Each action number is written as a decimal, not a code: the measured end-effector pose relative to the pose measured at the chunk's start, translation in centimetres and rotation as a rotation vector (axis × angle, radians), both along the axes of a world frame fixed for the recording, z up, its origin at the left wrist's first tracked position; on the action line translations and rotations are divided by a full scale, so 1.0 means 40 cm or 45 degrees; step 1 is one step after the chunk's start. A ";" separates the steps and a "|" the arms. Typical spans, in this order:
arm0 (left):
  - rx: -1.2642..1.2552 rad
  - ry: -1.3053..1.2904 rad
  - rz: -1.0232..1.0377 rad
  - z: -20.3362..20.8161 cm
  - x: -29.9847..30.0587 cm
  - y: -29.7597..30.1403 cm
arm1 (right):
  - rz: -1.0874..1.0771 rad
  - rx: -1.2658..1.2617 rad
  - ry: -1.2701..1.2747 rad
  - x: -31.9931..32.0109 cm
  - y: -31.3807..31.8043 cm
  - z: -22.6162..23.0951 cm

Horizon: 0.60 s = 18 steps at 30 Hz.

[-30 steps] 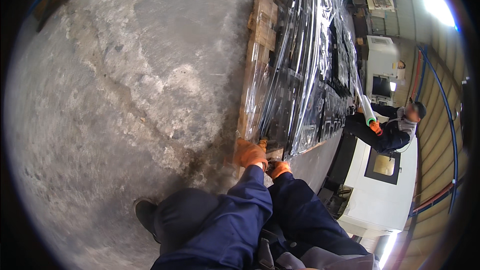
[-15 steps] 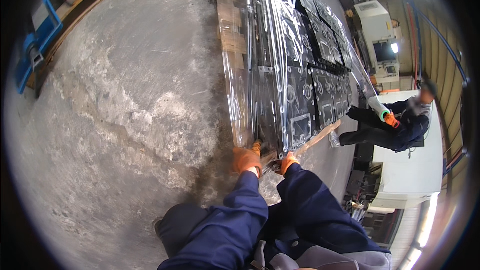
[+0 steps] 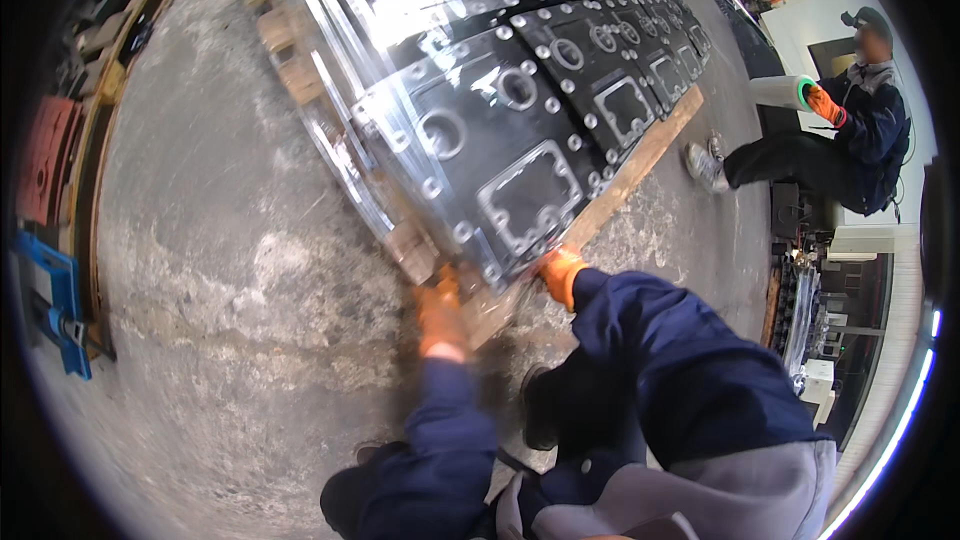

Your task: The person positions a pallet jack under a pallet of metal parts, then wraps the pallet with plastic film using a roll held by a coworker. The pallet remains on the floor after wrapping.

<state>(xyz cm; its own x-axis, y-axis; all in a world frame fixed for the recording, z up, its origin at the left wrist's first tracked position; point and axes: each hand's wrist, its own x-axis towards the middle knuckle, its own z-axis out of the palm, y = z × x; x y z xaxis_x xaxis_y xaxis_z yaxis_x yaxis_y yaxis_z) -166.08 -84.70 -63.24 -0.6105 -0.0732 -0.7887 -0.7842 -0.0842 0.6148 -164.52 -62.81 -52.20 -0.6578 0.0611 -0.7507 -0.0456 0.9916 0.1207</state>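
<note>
A stack of black metal plates (image 3: 430, 195) with round holes and raised rings sits on a wooden pallet (image 3: 292, 68). Clear stretch film (image 3: 322, 135) runs in shiny strands along its left side to the near corner. At that corner, my right hand (image 3: 562, 275), in an orange glove, is closed on gathered film just below the lowest plate. My left hand (image 3: 440, 318), gloved too, is beside the pallet's near left corner, close to the film's lower edge. Motion smears its fingers, so its grip cannot be made out.
At the right, a co-worker (image 3: 865, 130) in orange gloves holds a film roll (image 3: 785, 92) with a green core end. A pallet board (image 3: 640, 155) sticks out along the load's right side. A blue metal frame (image 3: 55, 300) and red parts (image 3: 48, 160) are at the left.
My view has come nearer and turned, so the plates look larger. My left hand has come apart from the right, lower and to the left. The co-worker appears higher and farther right.
</note>
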 end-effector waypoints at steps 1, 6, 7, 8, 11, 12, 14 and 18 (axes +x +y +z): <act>0.155 0.031 0.118 -0.020 0.013 -0.018 | -0.055 0.068 -0.085 -0.002 -0.010 -0.003; 0.404 0.009 0.218 -0.057 0.038 -0.098 | -0.250 0.021 -0.044 -0.007 -0.061 0.001; 0.514 -0.011 0.289 -0.036 0.030 -0.116 | -0.470 -0.038 0.037 -0.007 -0.069 0.004; 0.622 -0.052 0.358 -0.005 0.009 -0.127 | -0.644 -0.061 0.094 -0.008 -0.075 0.008; -0.211 0.064 -0.060 0.204 -0.015 -0.183 | -0.739 -0.127 0.045 -0.016 -0.086 0.023; -0.267 0.007 0.053 0.286 -0.031 -0.190 | -0.789 -0.131 -0.002 -0.020 -0.087 0.029; -0.343 0.053 -0.075 0.462 -0.031 -0.204 | -0.846 -0.184 -0.079 -0.036 -0.088 0.039; -0.537 0.319 -0.805 0.748 -0.005 -0.242 | -0.453 -0.111 -0.306 -0.067 -0.090 0.057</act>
